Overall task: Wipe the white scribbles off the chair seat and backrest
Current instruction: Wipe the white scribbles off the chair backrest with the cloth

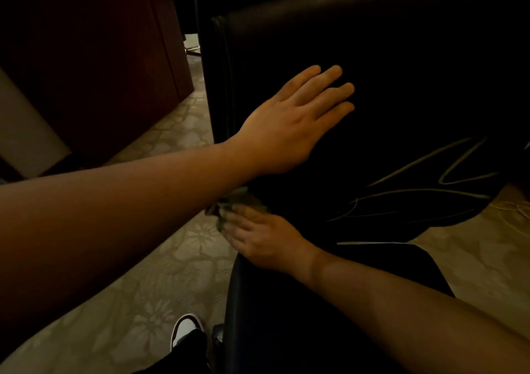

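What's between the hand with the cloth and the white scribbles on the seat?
Nothing visible. The right hand presses the cloth at the seat's left edge, and bare black seat runs from there to the scribbles. The left hand rests higher, on the backrest.

Left forearm enters from the left edge of the frame, bare, running up and to the right toward the centre. Left hand (pixel 289 121) sits just above the centre, palm down, wrist straight. Its four fingers (pixel 329 91) are extended and held close together, pointing to the upper right; the thumb is not visible.

Right forearm enters from the lower right corner, bare, angled up and to the left. Right hand (pixel 258 239) lies below the left wrist, back of the hand up. Its fingertips point to the upper left, toward the underside of the left forearm; finger curl cannot be determined in the low light.
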A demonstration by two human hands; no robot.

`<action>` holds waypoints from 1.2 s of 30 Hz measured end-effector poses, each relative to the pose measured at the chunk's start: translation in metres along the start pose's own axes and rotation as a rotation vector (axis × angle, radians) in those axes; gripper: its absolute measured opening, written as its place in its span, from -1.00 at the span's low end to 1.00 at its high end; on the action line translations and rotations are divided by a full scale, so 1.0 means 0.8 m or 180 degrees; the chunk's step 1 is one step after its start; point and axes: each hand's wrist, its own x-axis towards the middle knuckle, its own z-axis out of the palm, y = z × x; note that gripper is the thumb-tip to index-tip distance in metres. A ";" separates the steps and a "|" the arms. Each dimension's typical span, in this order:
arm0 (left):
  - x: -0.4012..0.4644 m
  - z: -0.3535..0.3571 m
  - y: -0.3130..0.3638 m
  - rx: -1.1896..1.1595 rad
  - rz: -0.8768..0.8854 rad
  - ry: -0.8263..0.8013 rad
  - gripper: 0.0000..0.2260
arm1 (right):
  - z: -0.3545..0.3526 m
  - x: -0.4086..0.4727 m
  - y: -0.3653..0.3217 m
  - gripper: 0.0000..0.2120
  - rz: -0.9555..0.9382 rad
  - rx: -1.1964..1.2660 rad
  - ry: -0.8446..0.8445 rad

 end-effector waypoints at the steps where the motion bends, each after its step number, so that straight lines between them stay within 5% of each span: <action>1: -0.002 -0.001 -0.001 -0.0010 0.0015 -0.0038 -0.53 | 0.011 -0.009 -0.009 -0.65 -0.0136 -0.0008 -0.0307; 5: -0.002 -0.002 -0.001 -0.0024 0.0108 -0.0063 -0.51 | 0.027 -0.058 0.004 -0.63 -0.0302 -0.0011 -0.0694; 9: 0.000 -0.001 0.002 -0.0035 0.0071 -0.0049 -0.50 | -0.001 -0.112 0.072 -0.62 -0.0068 0.0266 -0.0057; 14: 0.001 0.002 0.002 0.0057 0.0038 -0.0055 -0.50 | -0.036 -0.211 0.188 -0.61 0.1813 0.0272 0.0757; 17: 0.004 0.004 0.004 0.0069 -0.0003 -0.0022 -0.53 | -0.018 -0.216 0.168 -0.55 0.2556 0.0494 0.1086; 23: 0.001 0.006 0.003 0.0083 -0.0039 0.0021 -0.53 | 0.051 -0.215 0.064 -0.51 0.0988 0.0651 0.0125; 27: 0.009 0.006 0.009 0.0155 -0.0079 0.0054 -0.53 | 0.045 -0.223 0.081 -0.53 0.0714 0.0656 -0.0024; 34: 0.010 0.013 0.019 0.0164 -0.0083 0.0123 -0.52 | 0.009 -0.250 0.139 -0.60 0.1857 0.0405 0.0763; 36: 0.009 0.019 0.033 0.0134 -0.0120 0.0161 -0.51 | 0.025 -0.240 0.114 -0.59 0.1740 0.0469 0.0710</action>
